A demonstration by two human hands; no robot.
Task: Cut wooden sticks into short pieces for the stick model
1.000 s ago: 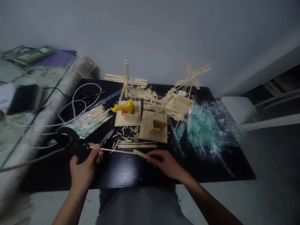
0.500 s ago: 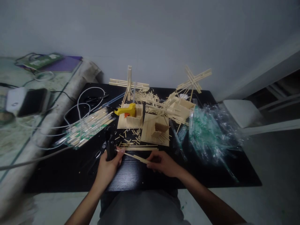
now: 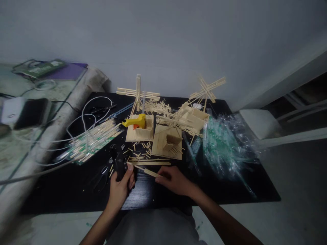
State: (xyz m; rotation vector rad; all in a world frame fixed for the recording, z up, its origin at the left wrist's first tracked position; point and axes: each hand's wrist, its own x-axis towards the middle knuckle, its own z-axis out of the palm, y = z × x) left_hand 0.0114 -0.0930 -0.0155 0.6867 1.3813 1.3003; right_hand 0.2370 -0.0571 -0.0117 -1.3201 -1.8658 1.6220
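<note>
My left hand [image 3: 120,189] is wrapped around a black hand tool [image 3: 118,163] with a curved head; its exact kind is too dark to make out. Thumb and fingers of that hand are also near the thin left end of some wooden sticks [image 3: 151,173]. At the other end, my right hand [image 3: 173,179] pinches the sticks, which look layered and thicker there. Just beyond them, several loose sticks [image 3: 153,163] lie side by side on the black table [image 3: 163,197]. Short cut pieces [image 3: 138,154] are scattered behind my left hand.
A yellow glue gun [image 3: 135,121] rests on a wooden base with low stick walls [image 3: 144,134]. Another base [image 3: 159,143] sits beside it. Stick crosses [image 3: 138,92] stand at the back. Bagged sticks [image 3: 94,141], white cable [image 3: 83,119] and pliers [image 3: 102,177] lie left; plastic wrappers [image 3: 222,146] lie right.
The whole view has shifted slightly. Both hands keep their holds, with the black tool and the sticks in nearly the same place relative to each other.
</note>
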